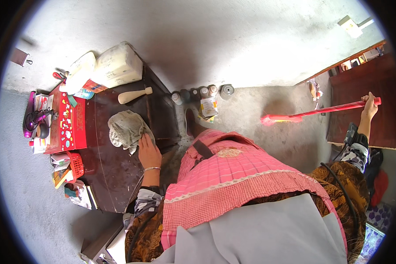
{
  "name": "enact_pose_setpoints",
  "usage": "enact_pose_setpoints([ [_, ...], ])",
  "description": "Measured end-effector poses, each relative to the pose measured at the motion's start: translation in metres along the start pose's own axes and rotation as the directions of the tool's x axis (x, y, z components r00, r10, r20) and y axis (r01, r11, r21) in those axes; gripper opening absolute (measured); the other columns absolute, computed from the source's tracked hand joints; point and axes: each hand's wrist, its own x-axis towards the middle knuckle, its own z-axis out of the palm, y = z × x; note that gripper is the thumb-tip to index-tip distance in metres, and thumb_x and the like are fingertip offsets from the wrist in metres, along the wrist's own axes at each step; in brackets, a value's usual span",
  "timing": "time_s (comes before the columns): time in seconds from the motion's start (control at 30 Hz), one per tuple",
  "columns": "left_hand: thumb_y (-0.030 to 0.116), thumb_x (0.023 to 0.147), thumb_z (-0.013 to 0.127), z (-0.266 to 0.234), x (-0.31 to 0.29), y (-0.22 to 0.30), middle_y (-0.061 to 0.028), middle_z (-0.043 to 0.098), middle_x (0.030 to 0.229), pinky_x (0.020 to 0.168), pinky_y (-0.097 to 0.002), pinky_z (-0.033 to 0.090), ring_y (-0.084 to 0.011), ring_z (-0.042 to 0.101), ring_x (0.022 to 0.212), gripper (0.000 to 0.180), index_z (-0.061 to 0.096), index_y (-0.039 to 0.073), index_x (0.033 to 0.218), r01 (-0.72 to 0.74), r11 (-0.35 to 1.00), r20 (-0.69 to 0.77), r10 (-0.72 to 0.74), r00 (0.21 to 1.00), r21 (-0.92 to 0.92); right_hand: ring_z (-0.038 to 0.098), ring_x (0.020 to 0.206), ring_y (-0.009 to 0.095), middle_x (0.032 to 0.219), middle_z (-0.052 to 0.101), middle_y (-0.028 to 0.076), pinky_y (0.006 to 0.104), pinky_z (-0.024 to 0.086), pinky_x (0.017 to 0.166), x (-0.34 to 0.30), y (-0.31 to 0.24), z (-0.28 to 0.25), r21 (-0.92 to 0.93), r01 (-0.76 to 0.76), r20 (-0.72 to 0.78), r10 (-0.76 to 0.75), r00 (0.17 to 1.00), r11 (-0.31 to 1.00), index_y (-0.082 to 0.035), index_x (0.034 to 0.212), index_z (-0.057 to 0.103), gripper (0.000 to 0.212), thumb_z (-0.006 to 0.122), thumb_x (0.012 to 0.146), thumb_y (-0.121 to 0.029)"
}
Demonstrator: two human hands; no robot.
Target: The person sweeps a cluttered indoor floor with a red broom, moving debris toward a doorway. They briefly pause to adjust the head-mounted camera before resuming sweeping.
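Note:
On the dark brown table (108,176) at the left lies a bunched, grey-beige checked cloth (125,130). My left hand (148,154) rests at the cloth's right edge, its fingers pressed together on the fabric; the thumb is hard to make out. Out at the far right, my right hand (370,104) is wrapped round the handle end of a red broom (334,108). The broom's handle runs nearly level to the left, and its red bristled head is over the concrete floor. A pale wooden pestle-shaped piece (134,95) lies on the table beyond the cloth.
White containers (119,64) stand at the table's back. A red decorated box (66,123), purple hair dryer (35,116) and red basket (76,165) line its left side. Several bottles (204,92) stand by the wall; a dark brown cabinet (361,79) is at right.

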Motion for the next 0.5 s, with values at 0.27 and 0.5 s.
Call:
enact_pose_setpoints([
  [0.27,0.008,0.072,0.062,-0.001,0.003,-0.001,-0.0167,0.045,0.125,0.095,-0.0377,0.039,-0.0329,0.042,0.116,0.060,0.039,-0.003,0.126,-0.010,1.000,0.015,0.010,1.000,0.007,0.044,0.052,0.013,0.054,0.042,0.001,0.0305,0.045,0.060,-0.011,-0.004,-0.002,0.034,0.021,-0.010,-0.021,1.000,0.999,-0.011,0.059,0.039,0.030,0.054,0.084,-0.007],
  [0.5,0.009,0.073,0.063,-0.001,0.003,0.000,-0.0178,0.045,0.125,0.095,-0.0381,0.039,-0.0344,0.042,0.116,0.060,0.039,-0.004,0.126,-0.025,1.000,0.027,0.026,0.999,-0.002,0.045,0.050,0.011,0.054,0.044,0.001,0.0299,0.046,0.057,-0.018,-0.007,0.000,0.051,0.025,-0.005,-0.025,1.000,0.998,-0.009,0.062,0.041,0.025,0.055,0.083,-0.005],
])
